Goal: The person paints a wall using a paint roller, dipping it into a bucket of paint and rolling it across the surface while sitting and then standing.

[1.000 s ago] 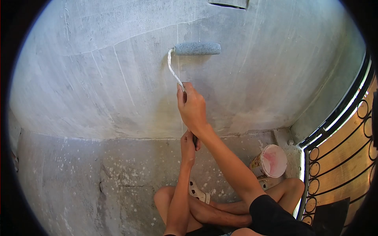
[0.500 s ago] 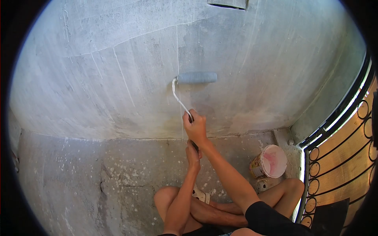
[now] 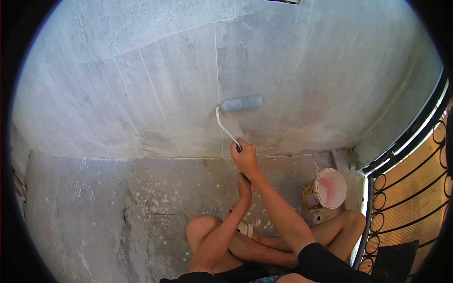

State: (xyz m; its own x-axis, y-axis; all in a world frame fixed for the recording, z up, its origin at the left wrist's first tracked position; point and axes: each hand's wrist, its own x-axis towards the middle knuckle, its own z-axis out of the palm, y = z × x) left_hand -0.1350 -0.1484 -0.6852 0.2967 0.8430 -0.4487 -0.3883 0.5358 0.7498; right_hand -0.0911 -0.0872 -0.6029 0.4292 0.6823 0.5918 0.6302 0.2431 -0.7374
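Observation:
A paint roller [image 3: 241, 103] with a pale blue-grey sleeve rests against the wall [image 3: 179, 89], slightly tilted, its right end a little higher. Its white bent wire frame runs down to a dark handle. My right hand [image 3: 245, 158] is wrapped round the upper part of that handle. Lower down, my left hand [image 3: 245, 187] closes on the handle's bottom end, and its fingers are partly hidden. Streaks and thin drip lines mark the grey wall around the roller.
To the right stands a paint bucket [image 3: 324, 188] with pinkish residue inside. A metal gate [image 3: 406, 198] with dark scrollwork lines the right side. My crossed legs [image 3: 264, 250] are on the paint-spotted concrete floor [image 3: 89, 212]. A slot [image 3: 283, 2] shows at the wall's top.
The roller has moved slightly down and right on the wall and tilted a little. Both my hands have shifted down and right with it, still gripping the handle.

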